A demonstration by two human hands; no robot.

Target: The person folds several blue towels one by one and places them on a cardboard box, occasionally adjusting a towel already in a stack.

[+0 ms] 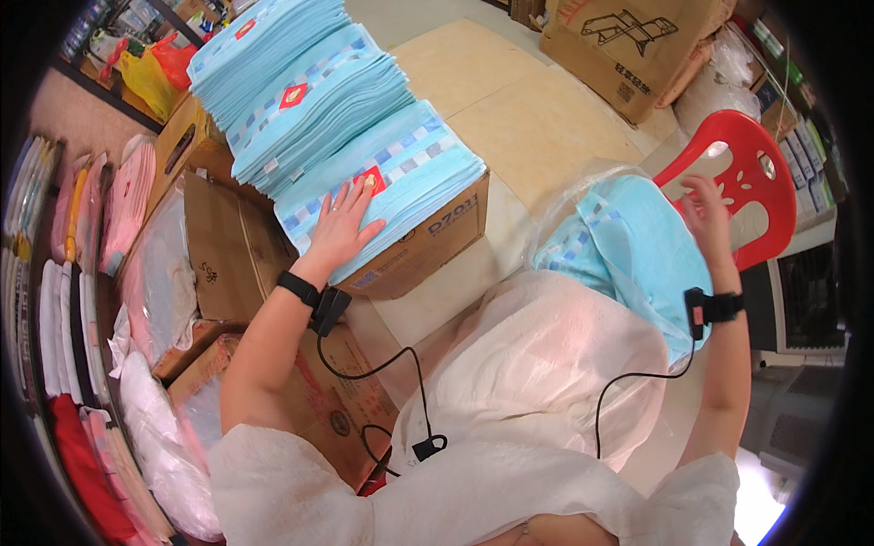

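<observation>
The stacked towels [332,118] are light blue, banded with checks in mid-blue, grey-blue and white. Each visible label [292,96] is red with a gold mark. The bagged towels [628,223] show the same light blue and checked band. The plastic chair [780,205] is red. The carton [460,218] is brown with dark blue print. The garment [555,350] is off-white; the wrist straps [725,308] are black.
</observation>
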